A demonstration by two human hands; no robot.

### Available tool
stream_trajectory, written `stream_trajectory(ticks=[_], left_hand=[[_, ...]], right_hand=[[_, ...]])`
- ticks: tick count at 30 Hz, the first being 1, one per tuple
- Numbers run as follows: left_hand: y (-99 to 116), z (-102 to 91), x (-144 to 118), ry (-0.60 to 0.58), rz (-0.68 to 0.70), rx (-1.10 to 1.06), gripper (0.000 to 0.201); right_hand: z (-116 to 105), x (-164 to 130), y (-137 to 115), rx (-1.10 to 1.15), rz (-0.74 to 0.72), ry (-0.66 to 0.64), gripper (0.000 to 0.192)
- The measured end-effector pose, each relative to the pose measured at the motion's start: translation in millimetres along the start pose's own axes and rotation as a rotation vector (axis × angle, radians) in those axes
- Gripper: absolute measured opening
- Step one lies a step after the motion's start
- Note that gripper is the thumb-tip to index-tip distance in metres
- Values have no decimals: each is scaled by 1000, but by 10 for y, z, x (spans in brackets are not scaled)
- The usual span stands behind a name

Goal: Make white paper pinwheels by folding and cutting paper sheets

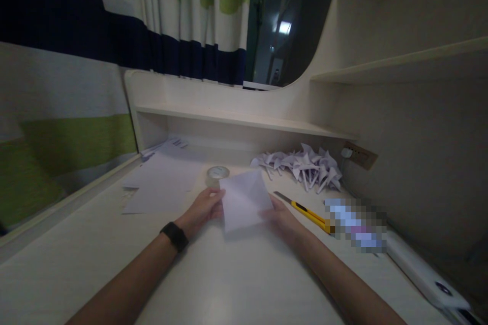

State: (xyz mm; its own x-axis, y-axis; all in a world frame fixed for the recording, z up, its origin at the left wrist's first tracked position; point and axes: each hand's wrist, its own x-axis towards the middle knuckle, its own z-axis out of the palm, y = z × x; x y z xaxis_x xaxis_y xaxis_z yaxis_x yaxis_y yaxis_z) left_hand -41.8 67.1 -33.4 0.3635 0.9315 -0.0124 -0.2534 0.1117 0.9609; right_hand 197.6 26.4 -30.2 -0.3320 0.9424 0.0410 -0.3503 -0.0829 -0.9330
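You held a white paper sheet (pixel 244 198), roughly square and creased diagonally, lifted slightly off the worktop (pixel 229 274) and tilted toward you. Your left hand (pixel 204 208) pinched its edge at nine o'clock; your right hand (pixel 282 218) gripped its edge near four o'clock. It sat mid-worktop, corner pointing to twelve o'clock.

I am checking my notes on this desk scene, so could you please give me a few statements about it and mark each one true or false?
1. Both hands hold the white paper sheet. True: the left hand grips its left edge, the right hand its right edge.
2. The utility knife is red. False: it is yellow.
3. The tape roll lies just behind the sheet. True.
4. The folded paper shapes sit on the upper shelf. False: they lie on the desk, near the wall socket.
5. A black wristband is on the right wrist. False: it is on the left wrist.
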Motion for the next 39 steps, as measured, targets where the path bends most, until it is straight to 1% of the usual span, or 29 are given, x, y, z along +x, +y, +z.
stream_trajectory(ticks=[3, 5, 7, 10, 13, 15, 17, 20, 22, 23, 24, 26, 27, 28, 29, 31, 33, 34, 35, 37, 39], left_hand=[[-6, 43, -3, 155, 73, 30, 41], [3, 68, 2, 193, 122, 55, 38], [29, 86, 9, 212, 152, 70, 32], [96, 106, 6, 203, 110, 0, 27], [169, 127, -21, 163, 60, -82, 36], [198, 140, -44, 163, 73, -29, 43], [205, 146, -60, 150, 103, 52, 45], [185, 138, -66, 136, 147, 114, 38], [173, 128, -65, 152, 164, 154, 30], [172, 126, -66, 164, 173, 181, 27], [177, 128, -70, 172, 184, 208, 26], [200, 147, -88, 169, 210, 259, 24], [216, 166, -101, 153, 216, 277, 24], [231, 191, -116, 124, 216, 290, 23], [244, 221, -131, 83, 214, 295, 23], [251, 293, -159, -15, 207, 285, 24], [229, 365, -175, -94, 203, 268, 26], [209, 395, -178, -107, 209, 260, 29], [185, 419, -177, -100, 221, 253, 33], [128, 442, -167, -39, 249, 238, 46], [68, 436, -153, 25, 274, 255, 52]], right_hand=[[77, -2, 36, -3, -6, -3, 62], [128, -17, 33, -59, 2, -12, 57], [170, -33, 16, -193, -41, -8, 46], [211, -54, -16, -439, -208, -28, 37], [232, -72, -35, -586, -334, -57, 41], [240, -83, -38, -637, -361, -46, 43], [247, -90, -41, -659, -363, -36, 44], [248, -97, -55, -656, -338, -49, 43], [229, -96, -69, -638, -314, -67, 41], [211, -93, -75, -617, -303, -89, 44], [188, -88, -79, -578, -288, -121, 51], [135, -73, -73, -452, -228, -204, 77], [112, -64, -63, -381, -186, -227, 88], [95, -54, -49, -320, -145, -225, 94], [89, -46, -32, -276, -111, -194, 95], [110, -36, 7, -246, -72, -81, 90], [171, -36, 39, -253, -55, 10, 79], [208, -39, 49, -259, -46, 39, 70], [244, -42, 55, -261, -41, 64, 61], [294, -46, 57, -242, -49, 128, 48], [303, -42, 51, -184, -68, 215, 47]])
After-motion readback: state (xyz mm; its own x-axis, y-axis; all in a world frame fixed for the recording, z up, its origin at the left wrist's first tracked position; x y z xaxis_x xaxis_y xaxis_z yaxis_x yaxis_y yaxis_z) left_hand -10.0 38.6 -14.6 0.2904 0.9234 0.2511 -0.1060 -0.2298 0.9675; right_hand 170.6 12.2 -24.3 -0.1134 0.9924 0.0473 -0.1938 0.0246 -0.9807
